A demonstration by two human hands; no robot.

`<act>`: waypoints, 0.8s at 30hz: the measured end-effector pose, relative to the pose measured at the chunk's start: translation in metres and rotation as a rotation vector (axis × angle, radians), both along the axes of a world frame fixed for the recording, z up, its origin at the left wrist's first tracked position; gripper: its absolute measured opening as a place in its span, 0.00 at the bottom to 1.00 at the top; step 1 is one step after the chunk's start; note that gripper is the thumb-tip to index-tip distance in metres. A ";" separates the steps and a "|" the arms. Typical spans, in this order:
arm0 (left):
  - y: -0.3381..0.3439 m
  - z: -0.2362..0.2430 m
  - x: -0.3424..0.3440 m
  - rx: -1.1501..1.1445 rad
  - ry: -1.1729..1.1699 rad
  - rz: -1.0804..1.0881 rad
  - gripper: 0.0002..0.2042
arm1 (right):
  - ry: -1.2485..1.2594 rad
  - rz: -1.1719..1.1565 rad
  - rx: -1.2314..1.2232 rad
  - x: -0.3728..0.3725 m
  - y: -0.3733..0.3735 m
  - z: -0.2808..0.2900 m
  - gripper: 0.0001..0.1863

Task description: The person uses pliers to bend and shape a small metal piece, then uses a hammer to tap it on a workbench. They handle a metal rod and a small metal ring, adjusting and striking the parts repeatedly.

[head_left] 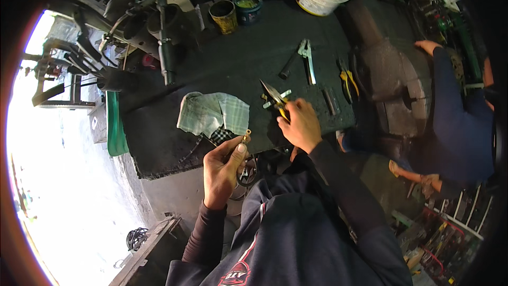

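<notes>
Left hand (222, 172) pinching a small brass fitting (246, 136), right hand (301, 124) gripping yellow-handled pliers (275, 98); a slipping jaw could fling the fitting or nick the fingers.

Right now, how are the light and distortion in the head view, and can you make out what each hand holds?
Head view: daylight blows out the left rim; the dark workbench is dim; fisheye bends the edges. The left hand pinches a small brass fitting, sharp enough; the right hand holds yellow-handled pliers, slightly soft.

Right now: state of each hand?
Left hand: closed, pinching a small brass fitting at the fingers.
Right hand: closed on yellow-handled pliers.
</notes>
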State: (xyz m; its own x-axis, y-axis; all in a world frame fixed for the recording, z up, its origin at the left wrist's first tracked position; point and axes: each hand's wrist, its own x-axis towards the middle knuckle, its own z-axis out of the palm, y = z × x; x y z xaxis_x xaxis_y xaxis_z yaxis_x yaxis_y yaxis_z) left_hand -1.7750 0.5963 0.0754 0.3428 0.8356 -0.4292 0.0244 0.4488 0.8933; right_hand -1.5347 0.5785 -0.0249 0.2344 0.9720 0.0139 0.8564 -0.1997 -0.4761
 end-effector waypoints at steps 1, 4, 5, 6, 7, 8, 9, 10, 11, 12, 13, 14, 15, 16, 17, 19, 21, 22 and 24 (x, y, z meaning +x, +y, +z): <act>-0.002 -0.002 -0.002 -0.042 0.041 -0.022 0.17 | 0.020 -0.007 0.005 -0.006 0.003 -0.003 0.19; -0.009 -0.004 -0.014 -0.094 0.035 -0.054 0.15 | 0.058 -0.025 0.263 -0.013 -0.017 0.000 0.16; -0.012 -0.003 -0.022 -0.086 0.090 -0.064 0.14 | 0.086 -0.035 0.331 -0.010 -0.029 0.001 0.15; -0.015 -0.001 -0.029 -0.083 0.123 -0.065 0.15 | 0.219 -0.092 0.366 -0.012 -0.047 0.002 0.11; -0.018 0.002 -0.037 -0.074 0.156 -0.057 0.15 | 0.354 -0.127 0.229 -0.014 -0.069 0.000 0.09; -0.021 0.005 -0.047 -0.061 0.197 -0.060 0.16 | 0.484 -0.153 0.096 -0.016 -0.095 -0.005 0.08; -0.026 0.008 -0.056 -0.036 0.188 -0.038 0.16 | 0.641 -0.127 0.025 -0.016 -0.120 -0.015 0.07; -0.034 0.011 -0.066 -0.019 0.187 -0.007 0.16 | 0.701 -0.185 -0.116 -0.022 -0.141 -0.035 0.07; -0.044 0.013 -0.076 -0.002 0.189 0.026 0.16 | 0.830 -0.214 -0.219 -0.031 -0.156 -0.064 0.07; -0.057 0.014 -0.084 0.052 0.195 0.074 0.15 | 0.779 -0.191 -0.315 -0.038 -0.172 -0.097 0.07; -0.072 0.011 -0.090 0.129 0.208 0.133 0.16 | 0.754 -0.228 -0.513 -0.045 -0.185 -0.134 0.07; -0.090 0.009 -0.099 0.186 0.290 0.156 0.16 | 0.775 -0.169 -0.466 -0.055 -0.194 -0.172 0.07; -0.109 0.007 -0.109 0.246 0.376 0.172 0.16 | 0.788 -0.161 -0.491 -0.067 -0.202 -0.209 0.07; -0.130 0.003 -0.116 0.210 0.422 0.216 0.17 | 0.817 -0.208 -0.583 -0.079 -0.208 -0.242 0.07; -0.154 0.001 -0.123 0.191 0.467 0.251 0.17 | 0.864 -0.156 -0.490 -0.090 -0.209 -0.271 0.07; -0.205 -0.003 -0.134 0.139 0.626 0.177 0.17 | 1.007 -0.183 -0.528 -0.113 -0.200 -0.318 0.07; -0.251 -0.017 -0.134 -0.104 0.567 0.215 0.16 | 1.209 -0.558 -0.442 -0.143 -0.184 -0.346 0.16; -0.267 -0.025 -0.134 -0.117 0.570 0.152 0.16 | 1.244 -0.668 -0.453 -0.155 -0.176 -0.355 0.21; -0.286 -0.035 -0.132 -0.165 0.584 0.166 0.16 | 1.364 -0.870 -0.648 -0.166 -0.167 -0.368 0.26</act>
State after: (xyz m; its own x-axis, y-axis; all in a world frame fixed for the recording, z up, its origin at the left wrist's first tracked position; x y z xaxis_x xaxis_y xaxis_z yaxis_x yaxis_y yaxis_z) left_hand -1.9066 0.3101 0.0403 -0.1157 0.7647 -0.6340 0.4055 0.6190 0.6726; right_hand -1.7003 0.4120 -0.3930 0.1584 0.3341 -0.9291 -0.5086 -0.7790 -0.3668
